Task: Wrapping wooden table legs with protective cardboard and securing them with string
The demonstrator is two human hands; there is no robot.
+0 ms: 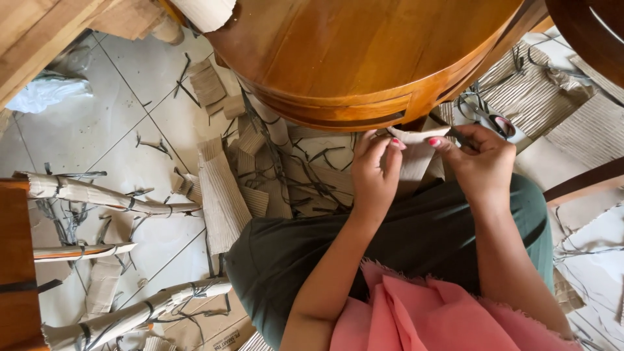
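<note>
My left hand [375, 172] and my right hand [481, 159] both pinch a pale strip of cardboard paper [416, 146] held just under the edge of a round wooden table [364, 58]. The left fingers grip the strip's left end, the right thumb and finger grip its right end. A dark thin object, perhaps a strap or a tool, pokes out beside my right fingers; I cannot tell what it is. My lap in dark green trousers [416, 240] lies below the hands.
Corrugated cardboard pieces [221, 201] and black strap offcuts litter the tiled floor. Rolled cardboard tubes [97, 194] lie at left. Scissors [484, 117] rest on cardboard at right. A wooden piece [16, 260] stands at the left edge.
</note>
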